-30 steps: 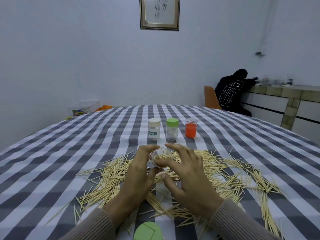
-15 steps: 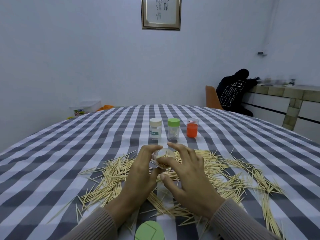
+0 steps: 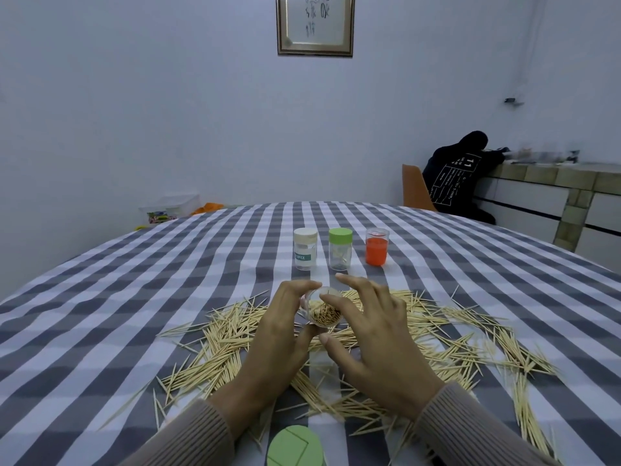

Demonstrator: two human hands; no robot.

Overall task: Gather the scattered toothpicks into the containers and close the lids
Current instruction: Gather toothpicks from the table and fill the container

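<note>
Two hands meet low over a checked worktop (image 3: 134, 297). The left hand (image 3: 279, 334) curls its grip around a small clear container (image 3: 321, 309), tilted so its open mouth faces the viewer, packed with toothpicks. The right hand (image 3: 373, 334) rests its forefinger on the container's rim, the other fingers fanned and relaxed. Loose toothpicks (image 3: 470, 338) lie scattered beneath and to both sides of the hands. Beyond the fingertips stand a white-lidded jar (image 3: 305, 248), a green-lidded jar (image 3: 340, 248) and an orange jar (image 3: 377, 247). A green lid (image 3: 295, 447) lies nearer than the wrists.
</note>
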